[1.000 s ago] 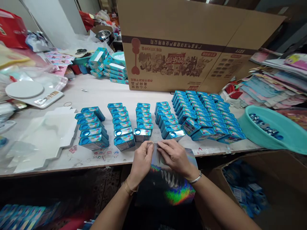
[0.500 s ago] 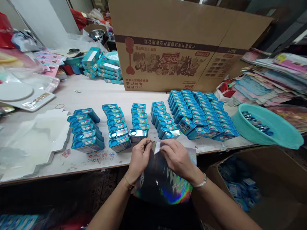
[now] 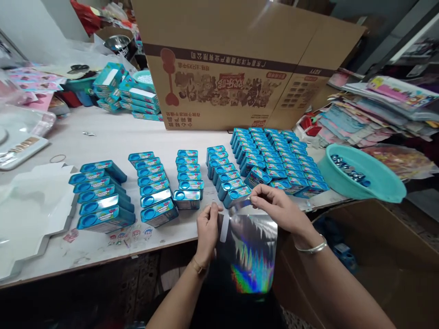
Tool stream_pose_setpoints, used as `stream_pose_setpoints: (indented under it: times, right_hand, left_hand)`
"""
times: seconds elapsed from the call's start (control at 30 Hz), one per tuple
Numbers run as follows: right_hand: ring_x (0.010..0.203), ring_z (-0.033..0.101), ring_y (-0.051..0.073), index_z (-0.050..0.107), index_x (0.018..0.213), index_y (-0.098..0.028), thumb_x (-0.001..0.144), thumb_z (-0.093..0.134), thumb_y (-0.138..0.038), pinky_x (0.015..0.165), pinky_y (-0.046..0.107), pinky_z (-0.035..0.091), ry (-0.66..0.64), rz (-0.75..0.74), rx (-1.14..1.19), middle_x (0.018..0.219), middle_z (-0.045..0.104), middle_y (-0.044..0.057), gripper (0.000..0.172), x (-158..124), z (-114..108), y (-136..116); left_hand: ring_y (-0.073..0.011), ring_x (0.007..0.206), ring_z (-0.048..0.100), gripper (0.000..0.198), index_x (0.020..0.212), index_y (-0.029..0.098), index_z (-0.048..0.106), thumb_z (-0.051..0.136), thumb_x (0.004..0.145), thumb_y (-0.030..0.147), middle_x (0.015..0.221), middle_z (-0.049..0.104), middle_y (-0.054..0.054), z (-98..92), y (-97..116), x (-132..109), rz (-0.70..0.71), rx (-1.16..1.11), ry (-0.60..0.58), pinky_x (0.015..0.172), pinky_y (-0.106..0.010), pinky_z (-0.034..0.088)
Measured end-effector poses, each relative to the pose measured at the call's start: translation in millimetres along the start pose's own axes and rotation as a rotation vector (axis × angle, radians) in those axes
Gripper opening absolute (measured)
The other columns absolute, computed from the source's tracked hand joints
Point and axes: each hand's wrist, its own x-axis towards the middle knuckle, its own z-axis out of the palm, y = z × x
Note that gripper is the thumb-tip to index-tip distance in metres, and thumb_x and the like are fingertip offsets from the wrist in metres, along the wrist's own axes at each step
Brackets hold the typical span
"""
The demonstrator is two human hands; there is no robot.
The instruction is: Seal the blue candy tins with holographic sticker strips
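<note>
A shiny holographic sticker sheet [image 3: 252, 249] hangs over the table's front edge. My left hand [image 3: 207, 228] pinches its upper left corner, beside a white bare strip where a sticker has come off. My right hand [image 3: 278, 206] is closed in a pinch on a thin holographic sticker strip [image 3: 240, 206], lifted off the sheet's top right. Just beyond the hands stand rows of blue tins [image 3: 187, 176] on the table; the nearest tin [image 3: 236, 195] lies right by the strip.
A large cardboard box [image 3: 240, 68] stands at the back. A teal basin [image 3: 363, 176] with small blue caps sits at right, above an open carton [image 3: 384, 265] below the table. White card blanks [image 3: 30, 214] lie at left. More blue boxes [image 3: 130, 93] are stacked far left.
My right hand has pulled away up and right, peeling a strip off the sheet. The left hand keeps its grip on the sheet. The view has shifted rightward.
</note>
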Motion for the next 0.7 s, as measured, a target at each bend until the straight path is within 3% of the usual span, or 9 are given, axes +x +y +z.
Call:
stream_pose_setpoints:
  times: [0.1, 0.17, 0.27, 0.33, 0.5, 0.7]
  right_hand:
    - [0.067, 0.050, 0.013, 0.058, 0.076, -0.019, 0.086, 0.062, -0.044, 0.063, 0.027, 0.041, -0.048, 0.050, 0.152, 0.070, 0.053, -0.001, 0.028, 17, 3, 9]
    - [0.065, 0.049, 0.013, 0.058, 0.075, -0.018, 0.083, 0.064, -0.046, 0.063, 0.027, 0.041, -0.083, 0.078, 0.209, 0.069, 0.053, -0.002, 0.030, 26, 5, 13]
    - [0.063, 0.048, 0.012, 0.058, 0.073, -0.018, 0.080, 0.068, -0.049, 0.061, 0.027, 0.041, -0.139, 0.116, 0.270, 0.068, 0.053, -0.002, 0.033, 35, 7, 16]
    - [0.061, 0.046, 0.011, 0.058, 0.072, -0.018, 0.078, 0.069, -0.049, 0.060, 0.026, 0.041, -0.155, 0.131, 0.285, 0.067, 0.052, -0.002, 0.034, 39, 7, 17]
    - [0.062, 0.046, 0.011, 0.056, 0.070, -0.019, 0.078, 0.066, -0.046, 0.059, 0.026, 0.039, -0.112, 0.147, 0.235, 0.067, 0.051, -0.002, 0.030, 42, 7, 19]
    - [0.062, 0.046, 0.013, 0.057, 0.072, -0.019, 0.080, 0.060, -0.045, 0.058, 0.026, 0.038, -0.038, 0.149, 0.096, 0.067, 0.051, -0.002, 0.027, 45, 11, 27]
  left_hand:
    - [-0.0112, 0.055, 0.041, 0.043, 0.063, 0.017, 0.065, 0.066, 0.080, 0.056, 0.053, 0.043, 0.004, 2.7, 3, 1, -0.049, -0.044, -0.054, 0.054, -0.023, 0.032]
    - [-0.0093, 0.052, 0.035, 0.044, 0.078, 0.015, 0.069, 0.070, 0.076, 0.059, 0.053, 0.041, 0.006, 1.7, 6, 1, -0.082, -0.133, -0.132, 0.051, -0.023, 0.028]
    - [-0.0072, 0.047, 0.028, 0.066, 0.112, 0.013, 0.065, 0.072, 0.073, 0.065, 0.052, 0.038, 0.010, -0.8, 8, 0, -0.152, -0.276, -0.272, 0.047, -0.021, 0.020]
    - [-0.0062, 0.045, 0.024, 0.077, 0.119, 0.012, 0.060, 0.074, 0.069, 0.068, 0.050, 0.036, 0.011, -1.9, 8, -1, -0.200, -0.341, -0.342, 0.045, -0.021, 0.017]
    - [-0.0045, 0.042, 0.017, 0.071, 0.102, 0.013, 0.065, 0.075, 0.065, 0.072, 0.046, 0.030, 0.013, -0.8, 11, 1, -0.266, -0.392, -0.387, 0.043, -0.021, 0.012]
    - [-0.0045, 0.043, 0.019, 0.052, 0.067, 0.015, 0.064, 0.074, 0.069, 0.066, 0.043, 0.028, 0.010, 7.6, 20, 12, -0.251, -0.223, -0.167, 0.044, -0.021, 0.012]
